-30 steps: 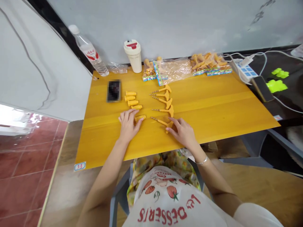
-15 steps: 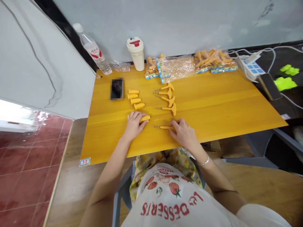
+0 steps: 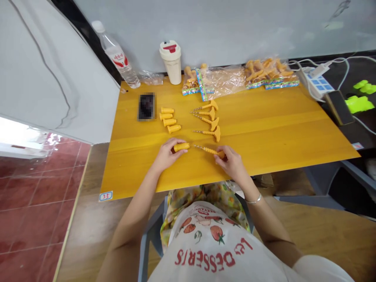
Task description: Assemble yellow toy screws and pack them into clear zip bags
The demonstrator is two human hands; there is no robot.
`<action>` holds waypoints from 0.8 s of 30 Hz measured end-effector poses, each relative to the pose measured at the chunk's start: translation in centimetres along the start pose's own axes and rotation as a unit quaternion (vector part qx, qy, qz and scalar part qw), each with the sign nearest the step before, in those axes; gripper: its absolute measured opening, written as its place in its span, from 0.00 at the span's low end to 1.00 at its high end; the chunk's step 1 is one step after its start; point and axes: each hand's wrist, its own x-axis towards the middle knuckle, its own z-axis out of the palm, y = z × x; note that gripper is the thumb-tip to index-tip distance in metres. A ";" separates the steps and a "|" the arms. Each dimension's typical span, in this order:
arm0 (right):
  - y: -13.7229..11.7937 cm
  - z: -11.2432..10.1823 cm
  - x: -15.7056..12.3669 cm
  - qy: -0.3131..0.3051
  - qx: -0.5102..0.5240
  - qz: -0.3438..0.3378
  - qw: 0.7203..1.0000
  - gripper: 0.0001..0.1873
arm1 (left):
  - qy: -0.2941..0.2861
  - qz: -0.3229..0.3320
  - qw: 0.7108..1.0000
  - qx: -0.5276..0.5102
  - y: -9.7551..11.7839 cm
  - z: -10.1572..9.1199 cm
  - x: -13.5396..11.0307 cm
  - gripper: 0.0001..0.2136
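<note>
While both hands sit low over the near edge of the yellow table [image 3: 279, 129], my left hand [image 3: 167, 154] is closed lightly on a short orange cap [image 3: 181, 147]. Thumb and fingertips pinch its left end, and the cap lies roughly level, pointing right. My right hand [image 3: 232, 162] has its fingers curled round the handle end of an orange screw tool [image 3: 205, 149], whose thin spiral tip points left toward the cap. Cap and tool lie between the two hands, in one line. Tip and cap are just beside each other; whether they touch I cannot tell at this size.

Noted beyond the hands:
- a row of four loose caps [image 3: 169, 119] lies just past my left hand;
- a row of four more screw tools [image 3: 208, 119] lies just past the held tool, handles to the right;
- a dark phone [image 3: 146, 106] lies left of the caps;
- a water bottle [image 3: 117, 56], a lidded cup [image 3: 172, 62] and clear bags of orange parts [image 3: 217, 80] stand along the wall;
- a power strip [image 3: 319, 83] sits at the far right corner.
</note>
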 end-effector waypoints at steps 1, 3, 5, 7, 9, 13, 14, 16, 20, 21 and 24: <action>0.0 -0.1 0.1 -0.003 -0.008 -0.003 1.000 0.10 | -0.002 0.005 1.000 -0.005 0.0 0.0 0.0 0.16; -0.2 -0.3 0.2 -0.011 -0.024 -0.008 1.000 0.10 | -0.006 0.014 1.000 -0.011 0.0 0.1 0.0 0.16; -0.6 -0.4 0.4 -0.022 -0.034 -0.018 0.999 0.10 | -0.011 0.020 1.000 -0.017 0.0 0.2 0.0 0.16; -1.0 -0.4 0.6 -0.034 -0.037 -0.031 0.998 0.10 | -0.021 0.029 0.999 -0.025 0.2 0.4 -0.1 0.16; -1.5 -0.3 0.8 -0.046 -0.039 -0.046 0.997 0.09 | -0.035 0.045 0.998 -0.035 0.6 0.7 -0.3 0.15; -2.2 0.0 0.8 -0.069 -0.043 -0.085 0.993 0.09 | -0.057 0.068 0.994 -0.063 2.1 1.2 -1.0 0.13; -2.3 0.0 0.8 -0.072 -0.038 -0.096 0.992 0.08 | -0.054 0.065 0.994 -0.071 2.4 1.3 -1.2 0.12; -2.4 0.0 0.6 -0.082 -0.017 -0.113 0.990 0.08 | -0.051 0.047 0.994 -0.088 3.0 1.6 -1.7 0.11; -2.8 -0.4 0.0 -0.100 0.043 -0.112 0.988 0.08 | -0.052 -0.025 0.988 -0.141 4.1 1.9 -2.9 0.09; -3.0 -0.5 -0.2 -0.106 0.058 -0.101 0.988 0.08 | -0.044 -0.038 0.987 -0.152 4.4 1.9 -3.2 0.08; -3.5 -1.4 -0.5 -0.143 0.094 -0.061 0.983 0.11 | -0.011 -0.048 0.986 -0.157 5.1 2.1 -4.0 0.06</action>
